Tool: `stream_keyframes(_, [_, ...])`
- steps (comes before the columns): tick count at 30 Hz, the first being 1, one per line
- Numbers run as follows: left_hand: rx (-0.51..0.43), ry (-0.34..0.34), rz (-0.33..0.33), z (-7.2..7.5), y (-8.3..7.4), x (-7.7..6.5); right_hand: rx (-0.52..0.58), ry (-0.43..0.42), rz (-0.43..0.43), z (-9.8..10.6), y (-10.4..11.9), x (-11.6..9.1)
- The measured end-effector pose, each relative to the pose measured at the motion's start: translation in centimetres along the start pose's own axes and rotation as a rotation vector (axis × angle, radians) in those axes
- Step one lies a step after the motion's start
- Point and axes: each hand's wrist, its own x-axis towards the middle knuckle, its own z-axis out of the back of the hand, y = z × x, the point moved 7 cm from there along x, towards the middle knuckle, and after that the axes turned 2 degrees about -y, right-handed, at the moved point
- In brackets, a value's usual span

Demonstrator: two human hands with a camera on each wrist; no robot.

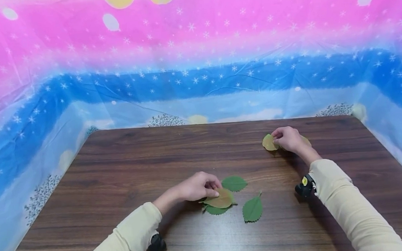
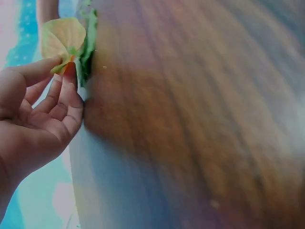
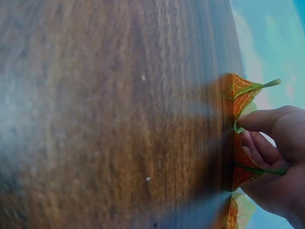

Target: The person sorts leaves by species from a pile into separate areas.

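Observation:
My left hand [image 1: 196,187] pinches a yellow-brown leaf [image 1: 223,199] between thumb and fingers, close over the table. Under that leaf a green leaf [image 1: 218,210] peeks out. Two more green leaves with toothed edges lie to its right, one farther back [image 1: 234,183] and one nearer [image 1: 253,209]. At the back right, my right hand [image 1: 289,138] pinches the edge of a yellowish leaf [image 3: 245,176], whose underside looks orange-red in the right wrist view. Beside its fingertips lies a yellow leaf [image 1: 268,143], and another yellowish leaf [image 1: 306,141] shows partly behind the hand.
Everything lies on a dark wood-grain table [image 1: 136,157]. A pink and blue cloth [image 1: 197,75] with snowflakes hangs around its back and sides. Each wrist carries a black camera, one on the left [image 1: 157,245] and one on the right [image 1: 305,188].

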Motion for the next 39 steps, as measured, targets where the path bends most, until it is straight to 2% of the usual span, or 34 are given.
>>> stream_keyframes(4, [-0.223, -0.038, 0.114, 0.3, 0.6, 0.2, 0.002, 0.002, -0.002, 0.0, -0.2, 0.0])
stream_keyframes(8, [-0.437, -0.112, 0.198, 0.8, 0.4, 0.8, 0.001, 0.008, -0.011, 0.1, -0.5, 0.0])
stream_keyframes(13, [-0.574, -0.256, 0.275, 1.7, 0.8, 2.4, 0.001, 0.02, -0.014, 0.0, -0.8, 0.0])
stream_keyframes(17, [-0.635, -0.395, 0.303, 2.3, 0.9, 4.3, -0.006, 0.047, 0.002, -0.1, -0.6, -0.2])
stream_keyframes(22, [-0.634, -0.475, 0.307, 2.7, 0.6, 6.7, -0.007, 0.062, 0.021, 0.0, -0.3, -0.4])
stream_keyframes(26, [-0.636, -0.534, 0.318, 3.0, 0.7, 8.6, -0.004, 0.041, 0.056, 0.3, 0.1, -0.5])
stream_keyframes(29, [-0.657, -0.556, 0.332, 3.0, 0.7, 9.7, 0.003, 0.038, 0.067, 0.2, 0.4, -0.4])
stream_keyframes(35, [-0.665, -0.537, 0.346, 2.6, 0.0, 11.7, -0.009, 0.048, 0.025, -0.1, 0.1, 0.1])
stream_keyframes(39, [-0.682, -0.591, 0.362, 2.7, 0.4, 12.8, -0.011, 0.053, 0.011, -0.3, -0.2, 0.0])
